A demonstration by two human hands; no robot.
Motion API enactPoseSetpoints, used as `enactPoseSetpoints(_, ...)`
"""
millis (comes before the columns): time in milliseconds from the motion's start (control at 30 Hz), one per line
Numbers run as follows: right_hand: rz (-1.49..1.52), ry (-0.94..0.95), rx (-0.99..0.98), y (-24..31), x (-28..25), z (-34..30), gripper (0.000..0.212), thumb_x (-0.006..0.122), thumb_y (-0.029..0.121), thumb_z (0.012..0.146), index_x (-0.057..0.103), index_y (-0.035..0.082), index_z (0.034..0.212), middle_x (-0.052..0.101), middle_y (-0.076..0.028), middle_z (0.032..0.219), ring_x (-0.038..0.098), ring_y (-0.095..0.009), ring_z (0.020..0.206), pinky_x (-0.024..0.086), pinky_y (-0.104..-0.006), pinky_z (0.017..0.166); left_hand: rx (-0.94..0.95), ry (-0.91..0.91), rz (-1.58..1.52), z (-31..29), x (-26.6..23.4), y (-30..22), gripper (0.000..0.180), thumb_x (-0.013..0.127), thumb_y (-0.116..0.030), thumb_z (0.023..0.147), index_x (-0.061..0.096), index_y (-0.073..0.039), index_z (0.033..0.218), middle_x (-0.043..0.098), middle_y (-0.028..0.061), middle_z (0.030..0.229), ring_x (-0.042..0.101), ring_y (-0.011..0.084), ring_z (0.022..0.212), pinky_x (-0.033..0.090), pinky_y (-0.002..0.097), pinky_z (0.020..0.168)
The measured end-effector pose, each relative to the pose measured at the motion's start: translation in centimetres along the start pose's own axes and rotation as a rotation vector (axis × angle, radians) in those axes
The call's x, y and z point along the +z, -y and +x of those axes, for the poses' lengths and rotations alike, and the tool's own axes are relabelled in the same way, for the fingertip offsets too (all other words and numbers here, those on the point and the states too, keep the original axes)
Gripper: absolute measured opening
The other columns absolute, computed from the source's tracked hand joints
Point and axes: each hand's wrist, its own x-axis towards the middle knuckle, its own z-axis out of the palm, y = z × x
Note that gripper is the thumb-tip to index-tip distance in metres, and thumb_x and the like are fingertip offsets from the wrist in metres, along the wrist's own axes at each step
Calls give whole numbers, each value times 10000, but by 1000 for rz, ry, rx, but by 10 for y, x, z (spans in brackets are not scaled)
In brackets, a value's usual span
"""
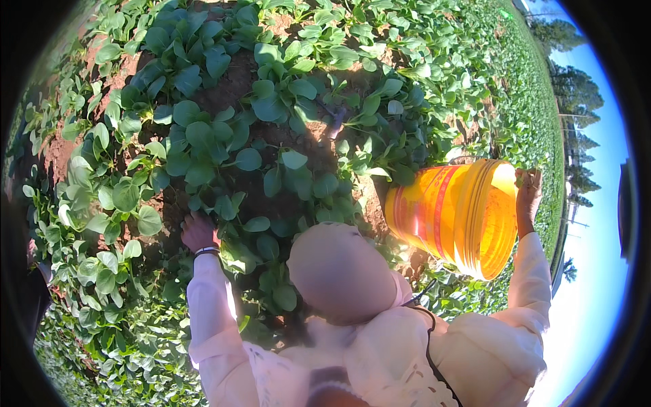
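Note:
Low among broad-leaved green vegetable plants (203, 136), my left hand (200, 232) reaches down to the soil, a dark band around its wrist. Its fingers look curled at the base of the plants; leaves and shade hide what they hold, if anything. On the right, my right hand (529, 197) is closed at the rim of a yellow bucket (441, 210) with red markings. A small dark green bit shows by its fingertips. The bucket appears tilted in this view, its mouth facing the right, with part of its inside visible.
Dense rows of leafy plants (420, 41) spread on all sides, with reddish soil (227, 88) between them. A rounded beige shape (342, 271) covers the ground between my arms. Trees (576, 95) line the field's far edge at the right.

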Motion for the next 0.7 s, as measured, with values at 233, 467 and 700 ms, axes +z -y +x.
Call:
enactPoseSetpoints(233,-930,240,-293,99,37,-2,251,584,53,757,530,80,1000,637,-182,902,630,-377,790,506,-449,648,38,-74,70,2,7,0,227,597,-314,784,542,-120,888,587,52,783,632,263,714,527,392,506)
enactPoseSetpoints(467,-882,169,-634,190,67,-12,88,513,55,815,557,95,880,626,-83,833,632,-328,680,499,-420,561,14,-37,59,-2,-3,-2,248,643,-292,745,537,-125,895,581,50,802,617,262,731,524,397,562)
enactPoseSetpoints(700,122,987,-180,274,184,12,179,538,146,870,625,-7,905,628,-67,732,636,-133,652,504,-266,542,-4,1,-2,-2,-9,8,265,651,-255,741,534,-93,914,574,77,823,627,287,747,531,408,558)
